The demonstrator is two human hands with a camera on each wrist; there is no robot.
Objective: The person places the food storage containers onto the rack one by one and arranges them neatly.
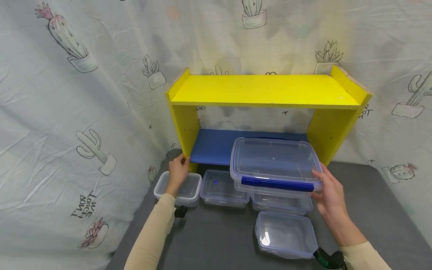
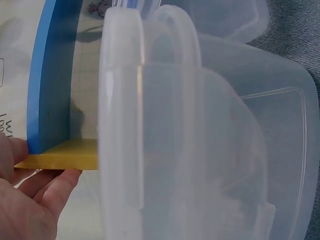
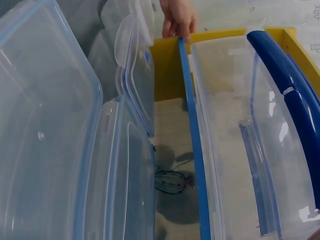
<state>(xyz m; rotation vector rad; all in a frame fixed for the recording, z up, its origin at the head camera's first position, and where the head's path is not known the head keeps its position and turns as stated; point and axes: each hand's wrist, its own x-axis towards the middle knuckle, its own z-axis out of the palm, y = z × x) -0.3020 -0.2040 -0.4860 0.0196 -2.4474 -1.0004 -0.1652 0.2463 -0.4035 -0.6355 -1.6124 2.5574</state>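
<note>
From where the head looks, the left hand (image 1: 179, 172) pinches the yellow side panel (image 1: 185, 127), the right hand (image 1: 332, 193) gripping the blue-clipped container (image 1: 275, 161) at the front of the blue shelf (image 1: 210, 146) | left wrist: clear tub (image 2: 225, 135) near | right wrist: container beside shelf, contact unclear; lidded boxes (image 3: 135, 175) opposite

In the head view, the blue-clipped container (image 1: 275, 159) covered part of the blue shelf (image 1: 212, 146) and of a lower container (image 1: 282, 204). The left wrist view cropped the left hand (image 2: 27, 202); the right wrist view almost wholly excluded the right hand (image 1: 330, 197).
</note>
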